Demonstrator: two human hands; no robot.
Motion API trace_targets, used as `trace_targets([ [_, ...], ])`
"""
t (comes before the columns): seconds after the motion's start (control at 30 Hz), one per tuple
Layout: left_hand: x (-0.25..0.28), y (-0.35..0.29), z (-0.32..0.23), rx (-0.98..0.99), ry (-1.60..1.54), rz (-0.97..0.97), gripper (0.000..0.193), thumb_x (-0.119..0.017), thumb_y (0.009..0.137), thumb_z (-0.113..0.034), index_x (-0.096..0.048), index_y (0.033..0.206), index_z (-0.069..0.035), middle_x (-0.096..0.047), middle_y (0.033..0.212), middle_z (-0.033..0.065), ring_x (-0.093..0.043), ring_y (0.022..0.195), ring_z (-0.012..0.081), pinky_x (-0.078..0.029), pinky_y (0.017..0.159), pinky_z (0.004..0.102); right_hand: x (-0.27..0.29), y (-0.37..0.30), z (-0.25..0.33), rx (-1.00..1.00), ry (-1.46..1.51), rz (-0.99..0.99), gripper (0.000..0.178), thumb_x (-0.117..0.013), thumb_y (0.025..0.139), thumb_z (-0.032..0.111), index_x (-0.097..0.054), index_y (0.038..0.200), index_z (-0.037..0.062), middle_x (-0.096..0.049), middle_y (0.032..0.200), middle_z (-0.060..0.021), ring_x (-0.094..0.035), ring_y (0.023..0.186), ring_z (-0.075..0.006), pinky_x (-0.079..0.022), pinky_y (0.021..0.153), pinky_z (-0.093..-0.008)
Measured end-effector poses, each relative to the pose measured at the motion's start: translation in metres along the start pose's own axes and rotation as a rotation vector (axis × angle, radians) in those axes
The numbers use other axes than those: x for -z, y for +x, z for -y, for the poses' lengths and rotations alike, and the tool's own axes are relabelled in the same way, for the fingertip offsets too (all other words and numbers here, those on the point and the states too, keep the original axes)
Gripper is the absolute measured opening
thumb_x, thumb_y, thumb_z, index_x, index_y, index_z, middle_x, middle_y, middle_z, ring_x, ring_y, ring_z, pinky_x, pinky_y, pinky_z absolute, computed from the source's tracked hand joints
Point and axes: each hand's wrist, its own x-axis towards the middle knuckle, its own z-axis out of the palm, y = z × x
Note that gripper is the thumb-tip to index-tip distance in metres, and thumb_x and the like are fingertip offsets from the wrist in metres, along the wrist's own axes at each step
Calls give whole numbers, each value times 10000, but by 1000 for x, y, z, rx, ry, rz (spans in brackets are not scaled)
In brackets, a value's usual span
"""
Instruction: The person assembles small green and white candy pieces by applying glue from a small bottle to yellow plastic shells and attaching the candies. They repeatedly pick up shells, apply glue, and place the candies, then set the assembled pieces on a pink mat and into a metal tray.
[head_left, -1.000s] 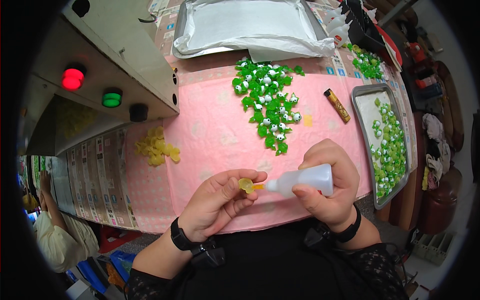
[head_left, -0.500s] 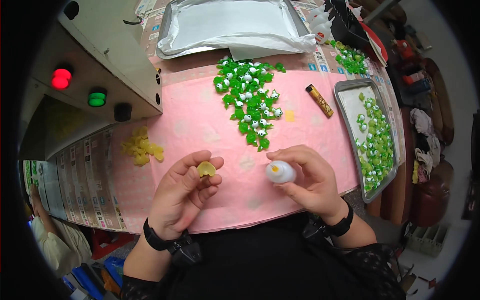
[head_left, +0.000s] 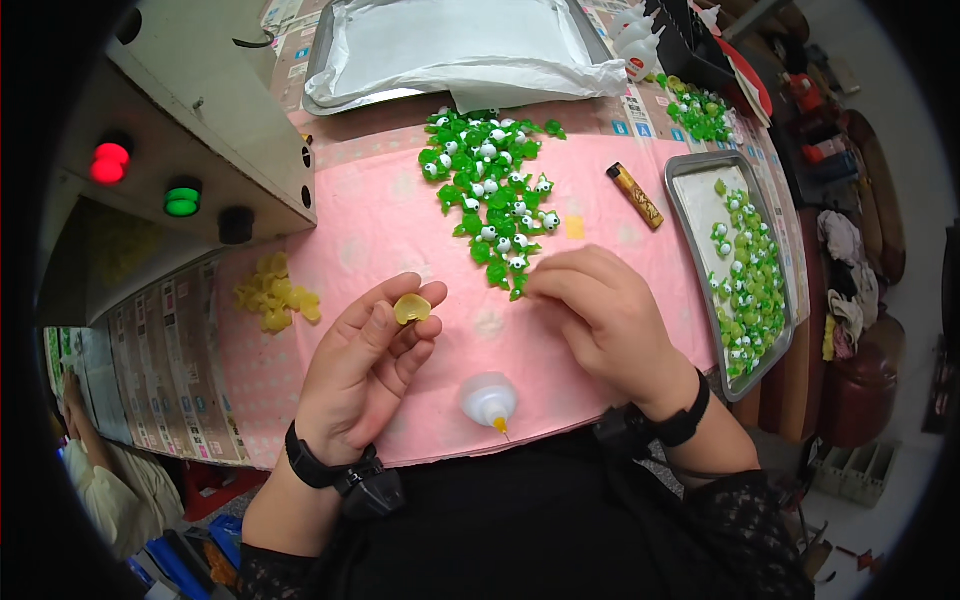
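Between the thumb and fingers of my left hand (head_left: 375,350) is a small translucent yellow cup-shaped piece (head_left: 411,309). My right hand (head_left: 615,320) is at the near tip of a pile of green plastic figures with white eyeballs (head_left: 490,185). Its fingers are curled together beside the nearest green piece (head_left: 517,293); whether they grip it is hidden. A white squeeze bottle (head_left: 488,396) with a yellow, needle-like tip rests between my hands near the table's front edge, apart from both. Several more yellow pieces (head_left: 275,295) lie heaped at the left.
A metal tray (head_left: 735,388) of green and yellow pieces stands at the right, near a dark patterned lighter (head_left: 635,196). A paper-lined tray (head_left: 460,45) sits at the back. A machine with red and green lights (head_left: 230,110) borders the left. Pink cloth (head_left: 360,200) covers the table.
My right hand has let go of the squeeze bottle, which now rests near the front edge, and has moved to the pile's near tip. My left hand still holds the yellow piece.
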Motion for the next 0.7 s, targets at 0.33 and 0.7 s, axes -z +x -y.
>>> trace_targets([
  [0.33, 2, -2, -1, 18, 39, 9, 391, -538, 982, -215, -487, 1309, -9, -581, 1256, 169, -639, 1008, 171, -553, 858, 270, -9, 4, -2, -50, -116, 169, 129, -664, 732, 17, -598, 842, 16, -555, 850, -112, -590, 773, -284, -496, 655, -369],
  [0.7, -17, 18, 5, 47, 75, 38, 380, -549, 971, -125, -487, 1328, -13, -590, 1254, 139, -632, 1027, 147, -541, 883, 249, -5, 10, 22, -364, 522, -94, 200, -669, 764, -32, -679, 950, 41, -642, 933, -91, -622, 774, -219, -505, 680, -311],
])
